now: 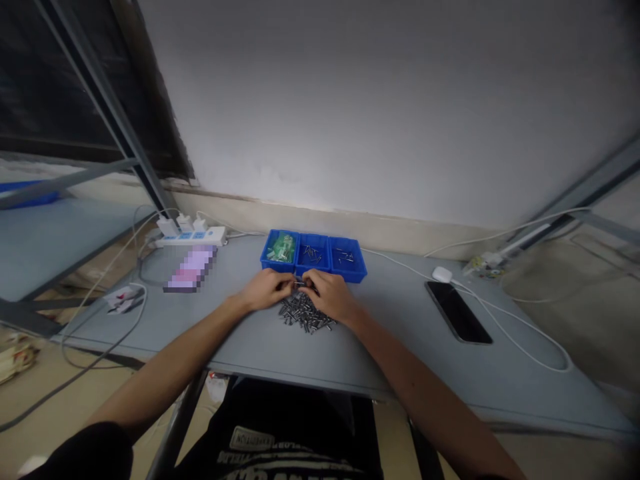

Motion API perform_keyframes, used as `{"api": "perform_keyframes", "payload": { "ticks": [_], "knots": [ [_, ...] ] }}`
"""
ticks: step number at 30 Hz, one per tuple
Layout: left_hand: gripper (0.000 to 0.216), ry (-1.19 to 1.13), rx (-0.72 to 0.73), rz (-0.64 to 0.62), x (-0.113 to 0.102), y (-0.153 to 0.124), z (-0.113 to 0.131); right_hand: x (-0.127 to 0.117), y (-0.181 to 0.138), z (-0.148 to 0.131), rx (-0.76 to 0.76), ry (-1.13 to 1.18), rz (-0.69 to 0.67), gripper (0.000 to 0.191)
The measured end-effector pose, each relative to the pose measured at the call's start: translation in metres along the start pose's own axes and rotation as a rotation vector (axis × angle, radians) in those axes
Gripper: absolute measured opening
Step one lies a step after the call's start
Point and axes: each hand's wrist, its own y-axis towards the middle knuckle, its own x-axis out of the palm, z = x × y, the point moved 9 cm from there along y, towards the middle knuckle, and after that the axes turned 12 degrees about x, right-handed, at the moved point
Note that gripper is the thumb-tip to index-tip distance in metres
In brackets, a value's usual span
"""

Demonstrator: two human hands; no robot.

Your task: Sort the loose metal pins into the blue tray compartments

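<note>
My left hand [271, 288] and my right hand [327, 292] meet over a heap of small metal screws [306, 316] on the grey table. Fingers of both hands are closed in a pinch. Between the fingertips shows a thin, shiny metal screw [299, 284], partly covered by the fingers. Just behind the hands stand three blue bins in a row. The left bin [265, 263] holds a green-and-clear bag of small pieces. A few thin screws lie in the middle bin [313, 238], and a few more in the right bin [356, 273].
A white power strip [216, 235] with plugs stands at the back left, near a phone with a lit, blurred screen [193, 268]. On the right lie a dark phone [459, 313], a white charger [442, 274] and looping white cables [530, 325]. A wall rises behind the table.
</note>
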Motion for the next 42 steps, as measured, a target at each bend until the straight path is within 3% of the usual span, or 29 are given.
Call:
{"api": "perform_keyframes", "payload": {
  "ticks": [42],
  "knots": [
    [0.027, 0.006, 0.031, -0.007, 0.0003, 0.0003, 0.0036, 0.0037, -0.0005, -0.0016, 0.015, -0.053, -0.038, 0.016]
  ]
}}
